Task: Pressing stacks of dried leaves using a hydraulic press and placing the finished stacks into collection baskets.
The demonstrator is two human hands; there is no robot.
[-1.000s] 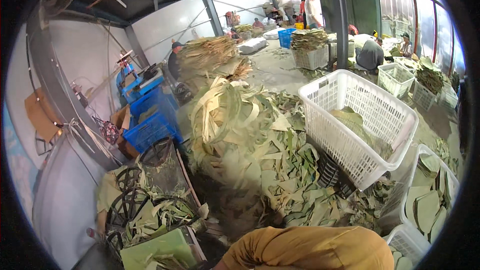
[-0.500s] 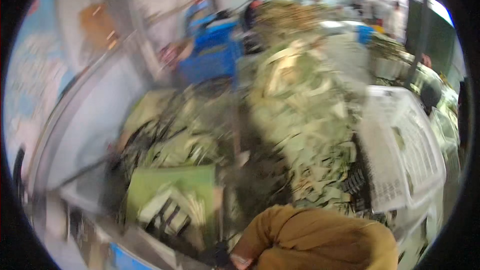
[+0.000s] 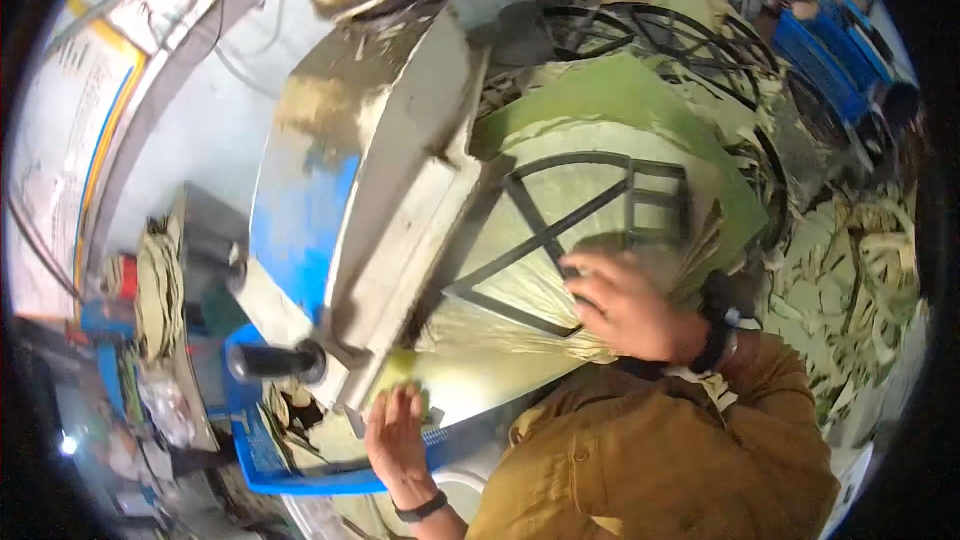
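Observation:
My right hand (image 3: pixel 640 312) rests over the stacked pale green sheets (image 3: pixel 500 340), its fingers apart and slightly bent at the edge of a black fan-shaped cutting frame (image 3: pixel 545 238) with crossing bars. The palm's underside is hidden. At the lower left, my left hand (image 3: pixel 397 435) has its fingers stretched upward against a blurred yellow-green patch (image 3: pixel 402 370) by the sheets' near corner. No held thing shows in it. Beside the sheets stands a worn white and blue machine (image 3: pixel 400 140) with a black handle (image 3: pixel 275 362).
Several more black frames (image 3: pixel 690 45) lie behind the sheets. Green scraps (image 3: pixel 840 300) are heaped at the right, near a blue crate (image 3: pixel 825 50). A blue-edged tray (image 3: pixel 320 480) with scraps sits below the machine. Folded pieces (image 3: pixel 160 290) stand at the left.
The view has swung left and closer to the machine and the sheets with the black frame. Both hands are now in sight; before, mainly a brown sleeve showed.

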